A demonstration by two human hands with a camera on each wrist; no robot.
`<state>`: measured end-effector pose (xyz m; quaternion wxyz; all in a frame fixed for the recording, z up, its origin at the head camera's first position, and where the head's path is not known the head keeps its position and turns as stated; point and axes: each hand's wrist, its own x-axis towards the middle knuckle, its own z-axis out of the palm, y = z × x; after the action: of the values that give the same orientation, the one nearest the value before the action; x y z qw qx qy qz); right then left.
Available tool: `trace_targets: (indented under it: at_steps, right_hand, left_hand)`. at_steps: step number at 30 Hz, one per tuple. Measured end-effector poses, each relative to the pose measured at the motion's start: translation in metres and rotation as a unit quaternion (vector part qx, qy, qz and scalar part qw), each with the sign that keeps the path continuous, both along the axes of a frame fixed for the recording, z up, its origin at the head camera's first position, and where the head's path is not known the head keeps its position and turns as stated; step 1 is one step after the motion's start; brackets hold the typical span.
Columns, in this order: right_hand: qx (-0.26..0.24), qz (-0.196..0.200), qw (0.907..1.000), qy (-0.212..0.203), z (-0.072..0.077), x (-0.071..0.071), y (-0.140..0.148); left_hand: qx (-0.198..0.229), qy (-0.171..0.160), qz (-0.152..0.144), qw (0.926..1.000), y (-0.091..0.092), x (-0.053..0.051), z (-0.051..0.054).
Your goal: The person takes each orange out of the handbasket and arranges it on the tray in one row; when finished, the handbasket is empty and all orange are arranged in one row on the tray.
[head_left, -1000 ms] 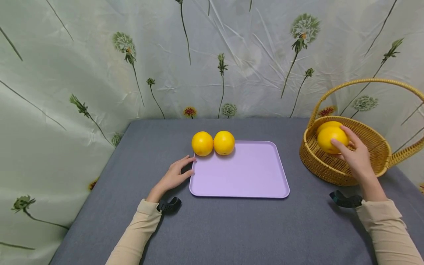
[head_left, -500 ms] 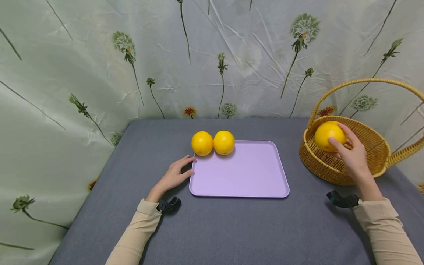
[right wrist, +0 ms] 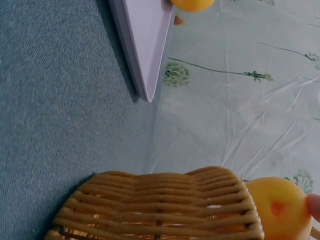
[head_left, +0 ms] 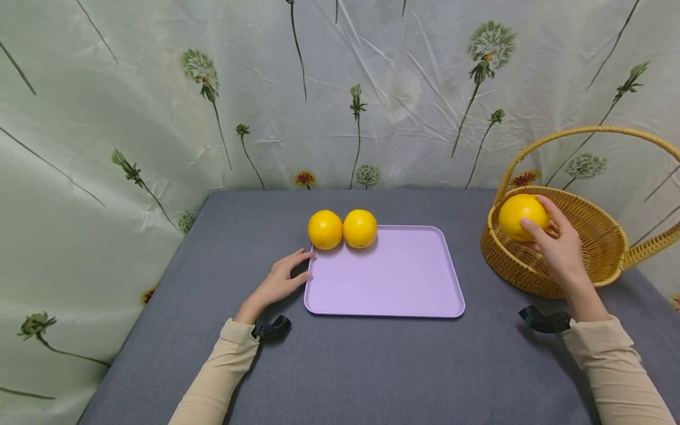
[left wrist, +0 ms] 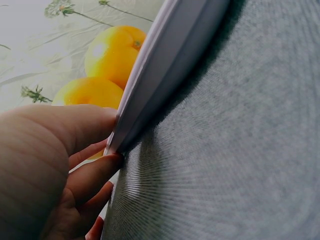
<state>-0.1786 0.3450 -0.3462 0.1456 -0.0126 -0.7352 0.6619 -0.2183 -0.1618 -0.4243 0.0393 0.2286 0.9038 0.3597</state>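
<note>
My right hand (head_left: 563, 245) grips an orange (head_left: 523, 217) between thumb and fingers, over the left part of the wicker basket (head_left: 600, 236). In the right wrist view that orange (right wrist: 280, 207) shows beyond the basket wall (right wrist: 155, 205), with one fingertip against it. My left hand (head_left: 278, 277) lies beside the lilac tray (head_left: 393, 277), its spread fingers touching the left rim; the left wrist view has thumb and finger at the tray edge (left wrist: 145, 95). Two more oranges, a left one (head_left: 325, 229) and a right one (head_left: 360, 228), sit side by side at the tray's back left corner.
The basket's tall arched handle (head_left: 589, 130) rises above its rim. A grey cloth (head_left: 414, 366) covers the table, and a floral curtain (head_left: 404, 106) hangs along the back and left. Black wrist straps circle both forearms.
My right hand has shifted a little left with the orange. A second orange seen behind it in the basket is now hidden from view. The left hand and tray have stayed put.
</note>
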Motion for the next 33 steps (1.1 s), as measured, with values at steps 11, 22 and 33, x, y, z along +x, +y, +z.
trace_targets:
  at_steps: [11,22,33]
  right_hand:
    - [-0.016,0.021,0.9994,0.022,0.001,-0.001,-0.011]
    - [-0.038,0.049,0.9974,0.038,0.003,-0.005,-0.025]
    - [-0.008,0.047,0.9981,0.04,0.005,-0.008,-0.035]
  left_hand:
    - [-0.003,0.002,0.001,1.0,-0.001,-0.001,-0.003]
    - [-0.003,0.001,0.001,1.0,-0.001,-0.002,-0.003]
    - [-0.006,-0.001,0.004,1.0,-0.001,-0.001,-0.003]
